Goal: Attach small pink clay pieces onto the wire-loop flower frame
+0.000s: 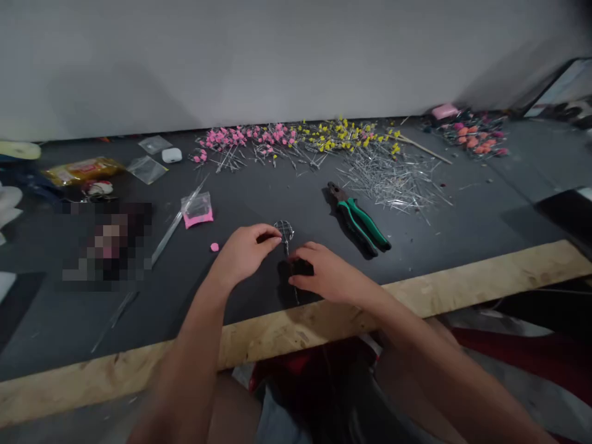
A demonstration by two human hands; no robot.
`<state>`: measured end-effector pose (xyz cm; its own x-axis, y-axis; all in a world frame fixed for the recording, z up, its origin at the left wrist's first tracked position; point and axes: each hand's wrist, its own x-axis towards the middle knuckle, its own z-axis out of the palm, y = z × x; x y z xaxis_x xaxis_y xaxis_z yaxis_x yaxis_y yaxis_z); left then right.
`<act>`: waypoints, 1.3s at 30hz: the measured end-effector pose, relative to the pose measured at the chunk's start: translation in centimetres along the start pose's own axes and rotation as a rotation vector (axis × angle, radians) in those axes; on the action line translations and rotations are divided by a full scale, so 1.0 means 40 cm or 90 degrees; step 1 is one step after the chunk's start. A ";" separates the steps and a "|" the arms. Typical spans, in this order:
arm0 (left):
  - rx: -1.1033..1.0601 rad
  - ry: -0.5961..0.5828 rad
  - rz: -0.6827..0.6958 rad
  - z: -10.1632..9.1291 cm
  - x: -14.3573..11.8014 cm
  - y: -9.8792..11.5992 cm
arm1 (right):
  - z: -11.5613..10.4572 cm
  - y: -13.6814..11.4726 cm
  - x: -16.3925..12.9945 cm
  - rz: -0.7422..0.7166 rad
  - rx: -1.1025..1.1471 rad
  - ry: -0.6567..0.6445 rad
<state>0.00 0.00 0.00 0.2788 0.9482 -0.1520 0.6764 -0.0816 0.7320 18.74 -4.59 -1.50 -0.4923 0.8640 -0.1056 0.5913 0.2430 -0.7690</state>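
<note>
A small wire piece (283, 230) with a round, net-like head and a twisted stem is held just over the dark tabletop. My left hand (243, 253) pinches the left edge of its round head between thumb and forefinger. Beside the stem, my right hand (326, 273) has its fingers curled, with a gap between thumb and forefinger; whether a fingertip touches the stem, I cannot tell. A small pink lump (214, 247) lies left of my left hand. Green-and-black pliers (359, 222) rest to the right, jaws pointing away from me.
Along the wall lie pink-tipped wires (231, 137), yellow-tipped wires (345, 134) and a heap of bare wires (393, 179). A bag of pink material (198, 211) is at left, near a long clear strip (166, 237). A wooden strip (268, 336) edges the table.
</note>
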 end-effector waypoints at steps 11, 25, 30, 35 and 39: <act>0.019 -0.028 0.035 0.026 0.036 0.007 | 0.005 -0.008 -0.002 -0.037 -0.119 -0.061; 0.063 -0.040 0.028 0.031 0.044 0.000 | 0.007 -0.014 -0.005 -0.059 -0.147 -0.068; 0.069 -0.022 0.002 0.037 0.043 0.000 | 0.004 -0.018 -0.004 -0.049 -0.147 -0.074; 0.134 -0.014 0.047 0.037 0.039 0.001 | 0.005 -0.017 -0.005 -0.039 -0.143 -0.073; 0.163 -0.018 0.064 0.037 0.033 0.003 | 0.005 -0.018 -0.006 -0.036 -0.142 -0.071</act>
<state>1.44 0.81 -1.10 0.3691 0.9231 -0.1080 0.7935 -0.2525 0.5537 18.31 -5.04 -1.06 -0.5889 0.7952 -0.1446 0.6811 0.3919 -0.6185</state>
